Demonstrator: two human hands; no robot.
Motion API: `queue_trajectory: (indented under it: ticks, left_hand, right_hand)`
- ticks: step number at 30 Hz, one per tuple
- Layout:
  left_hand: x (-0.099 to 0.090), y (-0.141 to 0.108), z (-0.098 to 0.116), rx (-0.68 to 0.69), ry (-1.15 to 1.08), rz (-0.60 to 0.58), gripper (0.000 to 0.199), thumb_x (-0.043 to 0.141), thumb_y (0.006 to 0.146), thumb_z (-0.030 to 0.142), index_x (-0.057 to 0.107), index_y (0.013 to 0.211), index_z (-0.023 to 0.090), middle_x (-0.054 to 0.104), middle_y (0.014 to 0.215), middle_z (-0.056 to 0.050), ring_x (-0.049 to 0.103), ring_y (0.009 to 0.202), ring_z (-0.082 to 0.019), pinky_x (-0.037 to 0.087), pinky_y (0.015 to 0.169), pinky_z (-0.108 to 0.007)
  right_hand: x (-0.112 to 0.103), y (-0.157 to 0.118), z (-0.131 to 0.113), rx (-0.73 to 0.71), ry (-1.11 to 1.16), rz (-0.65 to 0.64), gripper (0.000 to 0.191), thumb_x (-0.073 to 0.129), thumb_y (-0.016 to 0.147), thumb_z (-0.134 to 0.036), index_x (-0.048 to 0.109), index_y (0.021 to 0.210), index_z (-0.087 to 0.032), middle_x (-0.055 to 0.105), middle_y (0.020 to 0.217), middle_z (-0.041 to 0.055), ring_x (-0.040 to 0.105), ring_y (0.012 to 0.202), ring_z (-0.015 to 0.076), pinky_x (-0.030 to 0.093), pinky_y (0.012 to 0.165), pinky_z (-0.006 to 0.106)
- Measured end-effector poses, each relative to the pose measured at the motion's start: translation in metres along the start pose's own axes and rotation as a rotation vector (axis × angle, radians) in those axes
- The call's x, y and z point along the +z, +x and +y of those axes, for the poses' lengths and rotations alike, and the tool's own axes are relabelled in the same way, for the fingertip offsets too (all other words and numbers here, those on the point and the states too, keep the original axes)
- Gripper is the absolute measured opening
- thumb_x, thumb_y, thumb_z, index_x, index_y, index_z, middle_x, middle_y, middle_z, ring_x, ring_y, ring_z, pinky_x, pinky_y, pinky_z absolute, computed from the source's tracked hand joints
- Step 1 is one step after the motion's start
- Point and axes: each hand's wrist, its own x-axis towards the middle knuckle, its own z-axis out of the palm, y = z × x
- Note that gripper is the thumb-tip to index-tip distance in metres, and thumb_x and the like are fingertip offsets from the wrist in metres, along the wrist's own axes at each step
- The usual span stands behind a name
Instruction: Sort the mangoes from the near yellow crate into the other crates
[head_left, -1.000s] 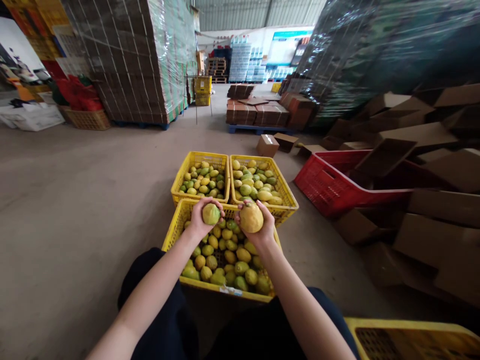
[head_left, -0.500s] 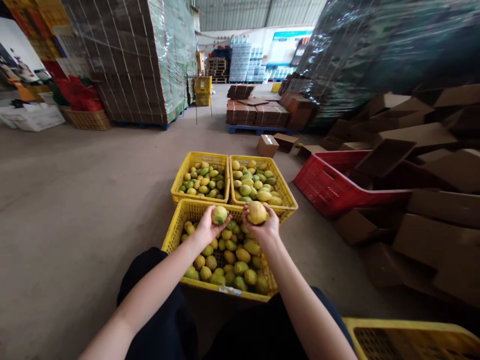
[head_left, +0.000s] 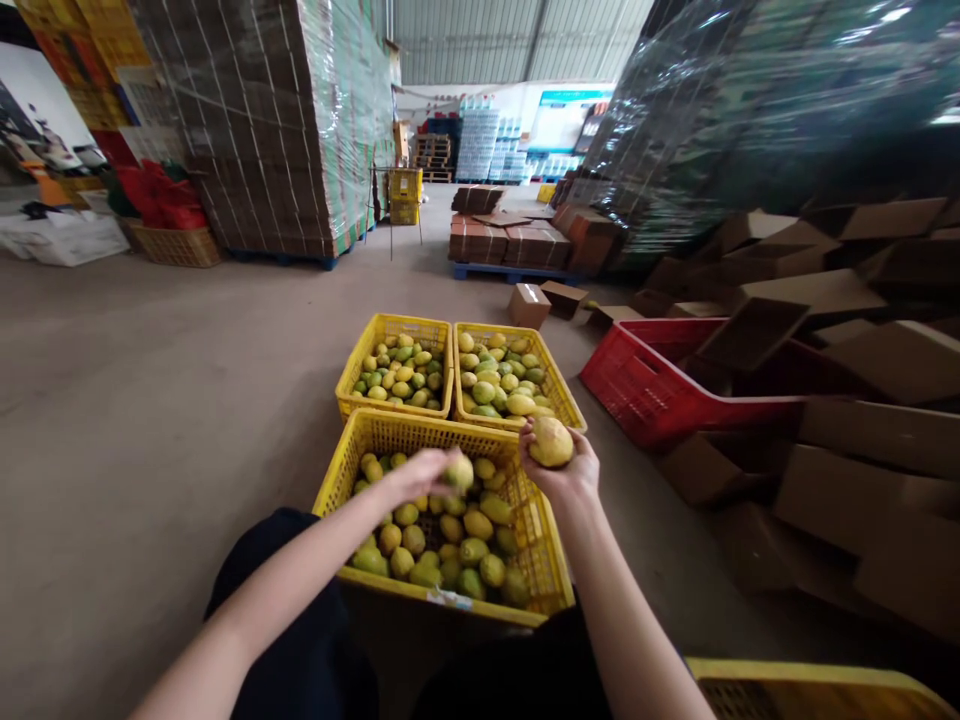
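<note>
My left hand point(head_left: 427, 474), blurred by motion, is over the front yellow crate point(head_left: 556, 560). A yellow-green lemon point(head_left: 460, 473) is at its fingertips. My right hand point(head_left: 564, 470), palm up, holds a larger, pale yellow lemon point(head_left: 551, 442) above that crate's right rim. Inside the front crate lie many green and yellow lemons point(head_left: 474, 551), with bare crate floor and wall showing in places. Behind it stand two more yellow crates, the back left crate point(head_left: 341, 385) and the back right crate point(head_left: 566, 390), both holding lemons of mixed green and yellow.
To the right, a red crate point(head_left: 637, 385) stands against a heap of cardboard boxes point(head_left: 825, 480). Another yellow crate point(head_left: 810, 675) is at the lower right. Wrapped pallet stacks point(head_left: 247, 130) rise at the back left and right. Flattened cartons point(head_left: 510, 240) lie on a blue pallet ahead.
My left hand has moved right and down with its lemon, lower over the front crate. My right hand has shifted right with the larger lemon. The view has tilted slightly upward.
</note>
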Motion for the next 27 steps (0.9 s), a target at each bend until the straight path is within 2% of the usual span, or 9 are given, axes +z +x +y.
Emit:
queue_trajectory:
  ticks: [2,3,6,8,10,13,19,23,27]
  left_hand:
    - [-0.011,0.012,0.043,0.162,-0.096,0.116,0.027,0.057,0.091,0.03,0.06,0.116,0.021,0.065,0.117,-0.009,0.064,0.109,-0.017,0.052,0.095,-0.027]
    - [-0.017,0.015,0.059,0.253,-0.165,0.192,0.028,0.053,0.093,0.031,0.057,0.12,0.023,0.061,0.123,-0.008,0.063,0.109,-0.014,0.05,0.095,-0.023]
    - [-0.031,0.015,0.074,0.388,-0.369,0.363,0.016,0.053,0.093,0.023,0.061,0.105,0.018,0.062,0.113,-0.01,0.068,0.091,-0.012,0.052,0.09,-0.025]
    - [-0.03,0.009,0.065,0.336,-0.365,0.31,0.009,0.054,0.09,0.015,0.063,0.088,0.014,0.065,0.097,-0.009,0.068,0.077,-0.012,0.053,0.086,-0.028]
    - [-0.022,0.002,0.052,0.265,-0.28,0.179,0.011,0.056,0.087,0.009,0.064,0.08,0.012,0.066,0.087,-0.007,0.067,0.072,-0.013,0.053,0.083,-0.03]
    - [-0.008,-0.007,0.042,0.203,-0.098,0.035,0.01,0.06,0.083,0.008,0.068,0.079,0.012,0.068,0.09,-0.009,0.068,0.073,-0.015,0.052,0.082,-0.032]
    - [-0.003,-0.017,0.047,0.215,0.126,-0.011,0.013,0.057,0.085,0.011,0.07,0.082,0.015,0.07,0.095,-0.007,0.067,0.074,-0.012,0.051,0.077,-0.026]
    - [-0.007,-0.015,0.049,0.221,0.091,-0.005,0.011,0.059,0.082,0.011,0.069,0.081,0.015,0.072,0.091,-0.006,0.067,0.07,-0.012,0.05,0.075,-0.025]
    - [-0.012,-0.01,0.048,0.211,0.057,-0.002,0.011,0.058,0.083,0.012,0.069,0.081,0.015,0.073,0.089,-0.006,0.067,0.068,-0.013,0.05,0.074,-0.025]
  right_hand:
    - [-0.001,0.0,-0.001,0.003,0.0,-0.012,0.031,0.04,0.081,-0.028,0.055,0.105,-0.017,0.061,0.084,0.007,0.058,0.066,0.0159,0.052,0.041,0.022]
    - [-0.002,0.0,-0.002,0.002,-0.001,-0.015,0.031,0.04,0.081,-0.028,0.055,0.105,-0.017,0.061,0.084,0.007,0.059,0.065,0.0159,0.052,0.041,0.022]
    - [-0.004,0.002,-0.002,-0.003,-0.013,-0.014,0.029,0.041,0.08,-0.026,0.056,0.103,-0.017,0.063,0.082,0.0071,0.059,0.064,0.0161,0.052,0.042,0.022]
    - [-0.005,0.004,0.0,0.003,-0.028,-0.002,0.028,0.041,0.08,-0.026,0.057,0.102,-0.018,0.063,0.081,0.0068,0.06,0.064,0.0164,0.052,0.041,0.022]
    - [-0.006,0.006,0.002,0.012,-0.042,0.015,0.028,0.041,0.081,-0.026,0.057,0.102,-0.018,0.064,0.079,0.0064,0.06,0.064,0.0168,0.052,0.041,0.023]
    - [-0.006,0.007,0.007,0.018,-0.078,0.038,0.027,0.041,0.082,-0.027,0.057,0.101,-0.018,0.064,0.078,0.0063,0.061,0.065,0.0177,0.052,0.042,0.024]
    - [-0.012,0.017,0.022,0.035,-0.337,0.067,0.02,0.04,0.085,-0.03,0.054,0.095,-0.02,0.064,0.074,0.0036,0.063,0.063,0.0163,0.054,0.046,0.024]
    - [-0.033,0.03,0.058,0.139,-0.585,0.033,0.014,0.05,0.082,-0.034,0.053,0.087,-0.021,0.063,0.067,0.0009,0.063,0.058,0.015,0.053,0.047,0.023]
    - [-0.078,0.025,0.114,0.393,-0.931,-0.097,0.013,0.059,0.076,-0.032,0.056,0.072,-0.019,0.063,0.057,0.0021,0.062,0.047,0.017,0.049,0.039,0.026]
